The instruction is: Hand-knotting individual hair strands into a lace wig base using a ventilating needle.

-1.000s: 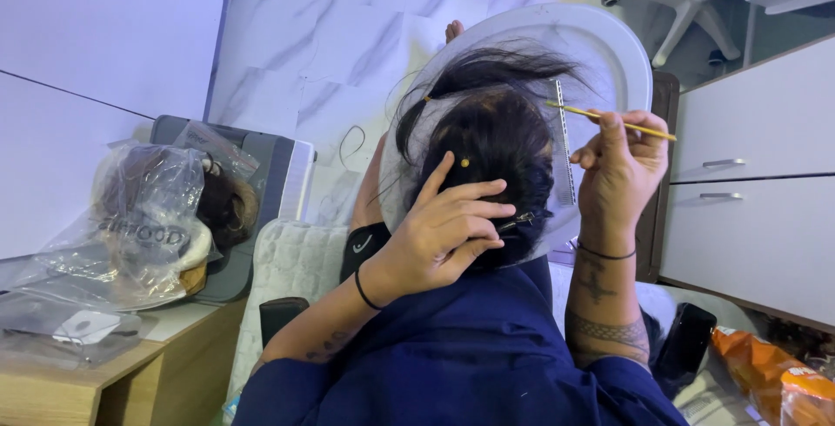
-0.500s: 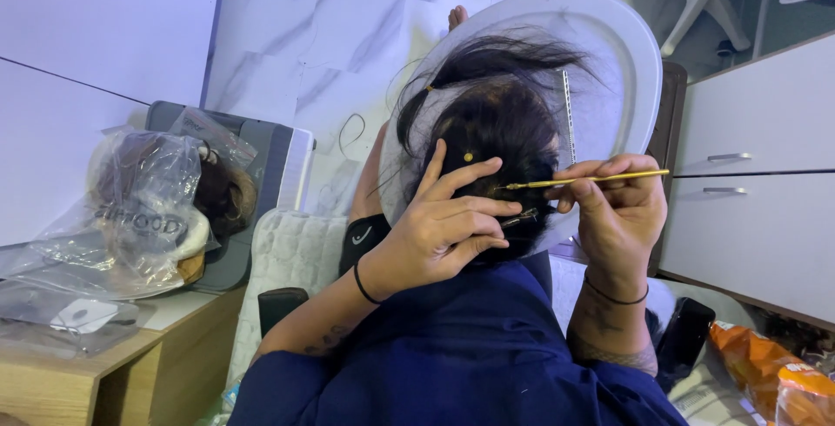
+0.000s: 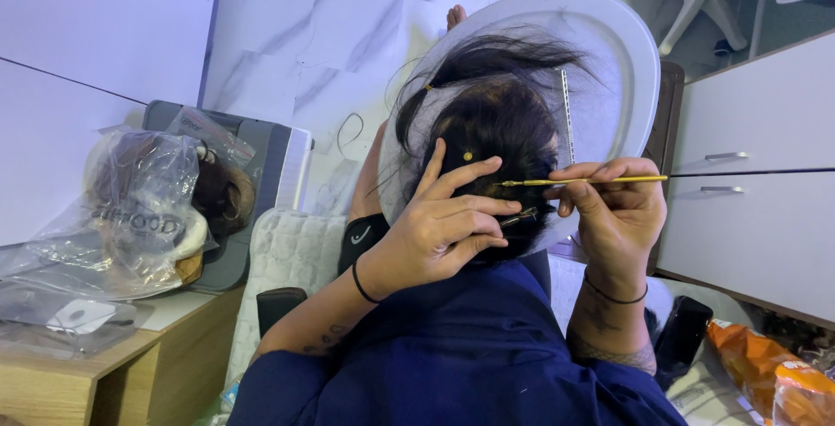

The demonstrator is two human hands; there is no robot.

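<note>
Yellow and slender, the needle tool [image 3: 583, 181] lies level across the right hand's [image 3: 619, 217] grip, pinched between thumb and fingertips near its middle. Its metal tip points left into the dark hair piece [image 3: 496, 130], ending just beside the left hand's [image 3: 439, 230] index finger. The tool's rear end juts rightward past the knuckles towards the white drawer unit [image 3: 757, 165].

The hair piece sits over a white oval form [image 3: 626, 52], touching it. Loose strands fan upward and to the right. A small yellow pin head [image 3: 468, 156] shows in the hair just above the left fingers.

The left hand rests on the hair, fingers partly spread and pressed against it. A thin dark clip [image 3: 520, 216] protrudes between its middle fingers; whether it is gripped firmly cannot be told. The left wrist, bearing a thin black band, is bent, with the forearm rising from lower left.

The right hand is upright, wrist low, also with a thin dark band, and the forearm comes up from below. Both sleeves are dark blue.

At left, a clear plastic bag [image 3: 130, 208] holding more hair rests on a wooden desk [image 3: 113, 365].
</note>
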